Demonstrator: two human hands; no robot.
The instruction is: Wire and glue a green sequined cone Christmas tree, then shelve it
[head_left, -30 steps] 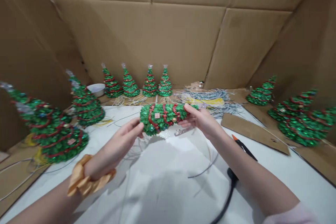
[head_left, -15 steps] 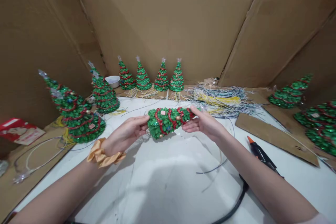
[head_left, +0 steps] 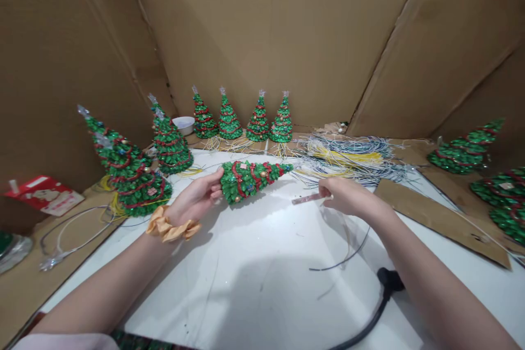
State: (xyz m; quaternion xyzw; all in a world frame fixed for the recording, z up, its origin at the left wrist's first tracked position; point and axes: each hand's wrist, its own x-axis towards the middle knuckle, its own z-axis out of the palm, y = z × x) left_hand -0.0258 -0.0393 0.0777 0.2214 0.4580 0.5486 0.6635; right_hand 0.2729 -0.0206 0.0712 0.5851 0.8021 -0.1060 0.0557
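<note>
The left fingers (head_left: 213,188) are clamped round the wide base of a small green sequinned cone tree with red garland (head_left: 250,178), so all the carrying is being done by the left hand (head_left: 196,201). The tree is held just above the white bench (head_left: 254,284), laid on its side. Its long axis runs roughly 9 to 3 o'clock, with the tip tilted a bit toward 2.

The right hand (head_left: 348,197) is kept off the tree, close by at about 4 o'clock from the tip. Its fingers are pinched on a short pinkish translucent strip (head_left: 307,198) that's pointed back toward the tree. A gap can be seen between the two, so no contact.

Further out at 12 o'clock, a row of four little green trees (head_left: 228,120) is stood upright. A small white bowl (head_left: 183,124) is parked at 11, but what's in it can't be made out. A heap of blue and yellow wires (head_left: 348,152) is spread at 1 o'clock.
</note>
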